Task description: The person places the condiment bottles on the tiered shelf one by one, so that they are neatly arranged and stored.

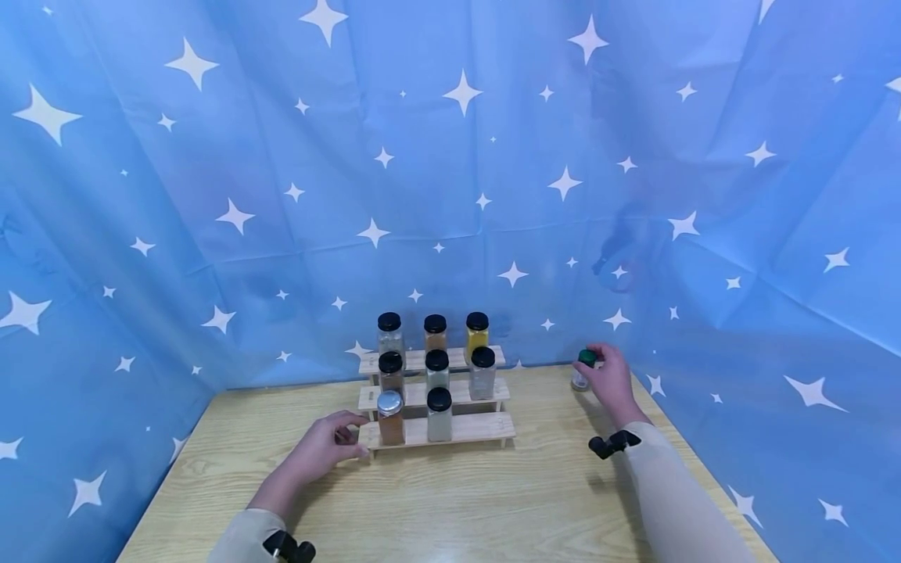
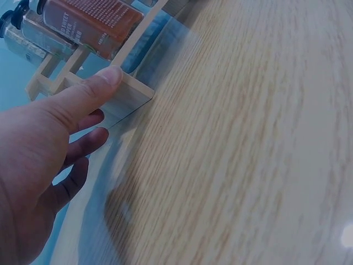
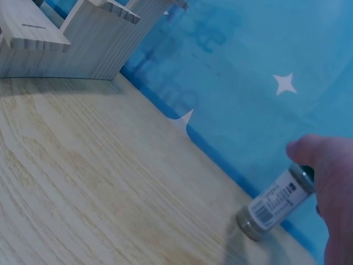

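A three-step wooden spice rack (image 1: 486,426) bears several glass spice jars, most with black caps. On its lowest step stand a silver-capped jar (image 1: 390,426) of reddish-brown spice and a black-capped jar (image 1: 439,422). My left hand (image 1: 327,446) pinches the left end of that step, thumb (image 2: 105,83) along the front and the other fingers loosely curled beside it. At the table's back right, my right hand (image 1: 611,383) grips a small green-capped spice jar (image 3: 276,201) by its cap. This jar leans slightly in the right wrist view, its base close to the tabletop, with a white barcode label showing.
The light wooden table (image 1: 450,508) runs back to a blue curtain (image 1: 422,156) with white stars, which also hangs along both sides. Black-capped jars, including a yellow one (image 1: 476,340), stand on the rack's upper steps.
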`<state>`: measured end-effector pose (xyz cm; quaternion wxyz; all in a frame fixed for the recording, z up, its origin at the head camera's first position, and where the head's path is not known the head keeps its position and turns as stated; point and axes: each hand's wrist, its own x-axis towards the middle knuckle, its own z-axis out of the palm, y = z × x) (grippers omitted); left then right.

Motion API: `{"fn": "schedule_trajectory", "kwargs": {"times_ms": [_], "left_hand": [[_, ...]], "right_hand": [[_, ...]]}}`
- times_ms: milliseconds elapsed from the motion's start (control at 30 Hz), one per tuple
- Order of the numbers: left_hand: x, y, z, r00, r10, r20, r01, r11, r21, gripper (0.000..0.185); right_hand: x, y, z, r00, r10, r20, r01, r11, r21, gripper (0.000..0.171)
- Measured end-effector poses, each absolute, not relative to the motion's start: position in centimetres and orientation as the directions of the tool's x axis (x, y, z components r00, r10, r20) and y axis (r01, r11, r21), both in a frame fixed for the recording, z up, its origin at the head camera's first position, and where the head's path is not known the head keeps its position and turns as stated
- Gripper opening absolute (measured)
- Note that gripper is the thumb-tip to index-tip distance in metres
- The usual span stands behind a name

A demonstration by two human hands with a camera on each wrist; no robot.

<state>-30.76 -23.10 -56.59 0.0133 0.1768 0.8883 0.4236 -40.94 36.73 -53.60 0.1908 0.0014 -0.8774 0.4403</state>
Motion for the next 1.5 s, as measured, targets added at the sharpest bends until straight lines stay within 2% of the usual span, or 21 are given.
{"fn": "schedule_trajectory", "kwargs": {"times_ms": [467,833,1233,1500], "left_hand": [[-30.8,-23.0,-56.4,-0.935,0.327,0.135,0.312,0.583,0.750,0.055],[-30.7,-23.0,-56.3,-0.934,0.329,0.136,0.314,0.579,0.752,0.055],[-30.6,-22.9,-56.2,-0.934,0.334,0.127,0.309,0.580,0.754,0.054],[-30.7,-23.0,-56.3,-0.934,0.332,0.134,0.315,0.586,0.747,0.056]], "right_hand": [[-41.0,37.0,-54.3,-0.946,0.135,0.296,-0.168,0.575,-0.801,0.057],[-40.6,36.9,-54.4,-0.942,0.088,0.324,-0.211,0.596,-0.775,0.062],[-40.2,36.5,-54.5,-0.937,0.062,0.343,-0.235,0.615,-0.753,0.055],[-38.8,35.4,-53.8,-0.924,0.001,0.383,-0.296,0.633,-0.715,0.053]]}}
